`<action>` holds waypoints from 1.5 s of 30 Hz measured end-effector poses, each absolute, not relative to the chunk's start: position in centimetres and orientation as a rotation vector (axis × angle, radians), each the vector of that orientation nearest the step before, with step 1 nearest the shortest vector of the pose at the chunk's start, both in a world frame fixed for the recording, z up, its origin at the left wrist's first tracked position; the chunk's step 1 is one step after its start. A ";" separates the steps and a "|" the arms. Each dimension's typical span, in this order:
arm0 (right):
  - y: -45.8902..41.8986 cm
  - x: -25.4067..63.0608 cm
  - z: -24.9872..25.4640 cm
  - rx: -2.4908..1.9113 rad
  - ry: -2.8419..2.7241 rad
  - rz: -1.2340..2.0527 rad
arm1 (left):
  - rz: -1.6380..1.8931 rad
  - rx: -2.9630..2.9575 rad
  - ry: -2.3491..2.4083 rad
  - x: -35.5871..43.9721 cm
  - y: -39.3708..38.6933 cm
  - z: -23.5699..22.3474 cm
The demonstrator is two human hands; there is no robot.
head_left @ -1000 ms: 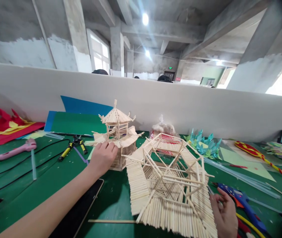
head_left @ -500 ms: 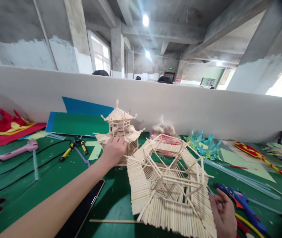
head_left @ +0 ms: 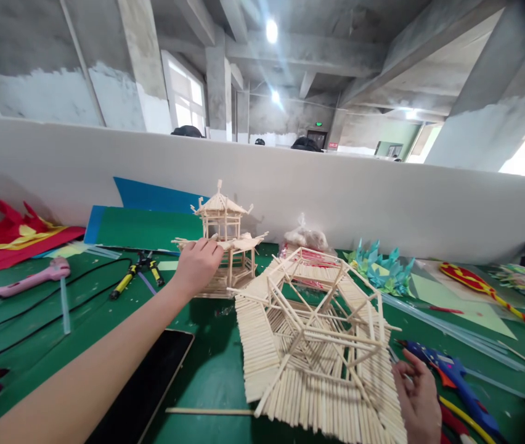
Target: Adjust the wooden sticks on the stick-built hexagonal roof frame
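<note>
Steadying, apparently, small stick pavilion [head_left: 230, 244] at eleven o'clock, left hand [head_left: 199, 265] grips its lower roof [head_left: 244, 241]; right hand [head_left: 418, 394], four o'clock, half-curled beside larger frame [head_left: 331, 335], hold unclear.

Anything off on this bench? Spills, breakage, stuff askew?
No obvious spill or breakage. Minor oddity: one thin pale wooden stick lies loose on the green tabletop, its right end reaching the large pale wooden-stick model. That model's front edge also looks ragged, with sticks ending unevenly, though perhaps by design.
</note>
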State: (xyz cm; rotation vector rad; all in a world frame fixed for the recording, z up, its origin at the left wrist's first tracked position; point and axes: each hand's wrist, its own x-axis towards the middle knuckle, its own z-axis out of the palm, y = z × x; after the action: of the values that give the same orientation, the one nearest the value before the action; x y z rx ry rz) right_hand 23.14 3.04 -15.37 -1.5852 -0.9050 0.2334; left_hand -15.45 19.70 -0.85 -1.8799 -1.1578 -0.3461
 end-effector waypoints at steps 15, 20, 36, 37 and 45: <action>3.1 23.5 -15.7 -1.586 -0.858 0.329 | -0.455 -1.977 -1.108 -18.0 21.9 0.2; 3.2 23.6 -15.8 -1.563 -0.829 0.364 | -0.550 -1.996 -1.051 -19.8 21.6 0.2; 3.9 26.5 -17.7 -1.527 -0.803 0.568 | -0.754 -1.937 -1.013 -23.3 18.7 -2.2; 3.8 26.4 -17.6 -1.528 -0.804 0.575 | -0.758 -1.941 -1.009 -23.3 18.6 -2.3; 4.0 26.6 -17.6 -1.525 -0.782 0.623 | -0.736 -1.988 -0.978 -22.4 19.0 -2.4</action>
State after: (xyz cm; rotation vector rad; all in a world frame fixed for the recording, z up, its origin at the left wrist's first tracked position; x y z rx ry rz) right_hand 26.60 3.99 -17.61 -1.5246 -0.7822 0.6231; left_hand -22.42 19.05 -2.41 -1.9877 -0.9785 -0.7365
